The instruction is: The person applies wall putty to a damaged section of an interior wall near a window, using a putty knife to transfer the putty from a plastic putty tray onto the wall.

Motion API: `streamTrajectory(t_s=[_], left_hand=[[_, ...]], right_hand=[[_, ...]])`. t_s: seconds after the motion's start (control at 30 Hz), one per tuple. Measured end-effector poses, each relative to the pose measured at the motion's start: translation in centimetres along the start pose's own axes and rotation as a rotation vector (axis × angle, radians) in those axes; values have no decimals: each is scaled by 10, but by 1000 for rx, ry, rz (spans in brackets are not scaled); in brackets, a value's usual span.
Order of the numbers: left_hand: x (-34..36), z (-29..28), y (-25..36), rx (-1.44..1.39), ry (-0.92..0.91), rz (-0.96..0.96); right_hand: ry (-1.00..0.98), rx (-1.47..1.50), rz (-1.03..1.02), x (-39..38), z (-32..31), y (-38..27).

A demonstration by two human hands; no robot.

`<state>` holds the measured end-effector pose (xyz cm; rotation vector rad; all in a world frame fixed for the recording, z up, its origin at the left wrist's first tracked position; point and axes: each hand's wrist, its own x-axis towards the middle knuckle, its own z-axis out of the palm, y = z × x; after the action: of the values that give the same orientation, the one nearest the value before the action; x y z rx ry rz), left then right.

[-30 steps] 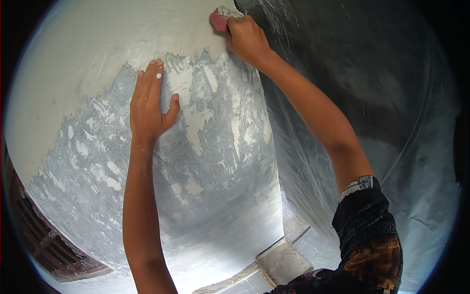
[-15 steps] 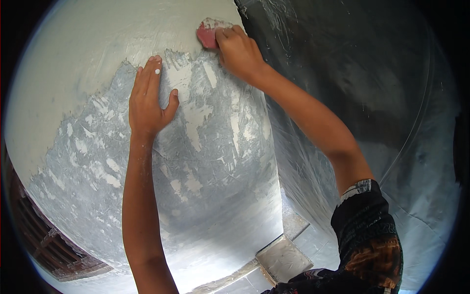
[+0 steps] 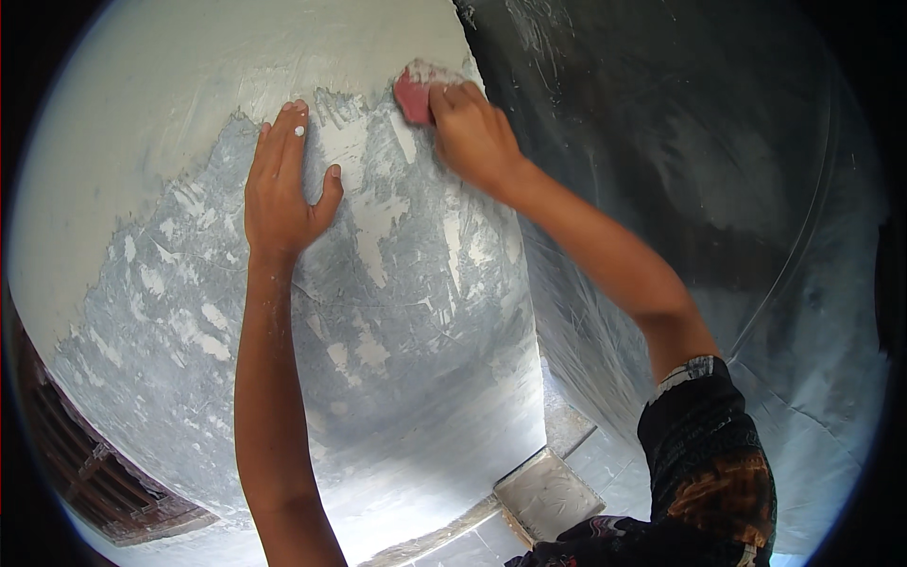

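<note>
My right hand (image 3: 475, 135) grips a red putty spreader (image 3: 413, 96) smeared with white along its top. The spreader lies against the wall (image 3: 378, 312) close to its right edge, where the smooth cream coat (image 3: 208, 85) meets rough grey wall with white streaks. Resting flat on the wall further left is my left hand (image 3: 282, 184), fingers stretched upward and thumb apart, with nothing in it. Its fingertips reach the ragged lower border of the coat, and a white dab sits on one finger.
A dark plastic sheet (image 3: 680, 180) hangs along the right side, beside the wall's edge. Low down, a square, pale-smeared block or board (image 3: 550, 496) lies by light floor tiles (image 3: 487, 541). Brown slatted woodwork (image 3: 99, 463) shows at the lower left.
My right hand has drawn the spreader down and slightly right along the wall. My left hand stays flat on it, in nearly the same place.
</note>
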<state>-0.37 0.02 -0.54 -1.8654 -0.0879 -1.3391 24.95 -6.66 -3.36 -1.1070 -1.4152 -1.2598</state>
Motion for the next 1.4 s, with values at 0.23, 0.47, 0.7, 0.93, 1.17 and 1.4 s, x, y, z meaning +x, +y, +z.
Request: streamTrajectory(t_s=[0.23, 0.47, 0.7, 0.93, 1.17, 1.4], left_hand=[[5, -1, 3, 1, 3, 9], [1, -1, -1, 6, -3, -1], [6, 1, 6, -8, 3, 12], [0, -1, -1, 5, 9, 17], [8, -1, 7, 27, 16, 18], [3, -3, -2, 14, 23, 30]], right_hand=[[182, 78, 53, 37, -29, 4], [35, 21, 49, -6, 11, 0], [159, 57, 67, 30, -29, 14], [-13, 36, 81, -25, 2, -1], [133, 61, 96, 29, -25, 25], [13, 117, 44, -38, 4, -27]])
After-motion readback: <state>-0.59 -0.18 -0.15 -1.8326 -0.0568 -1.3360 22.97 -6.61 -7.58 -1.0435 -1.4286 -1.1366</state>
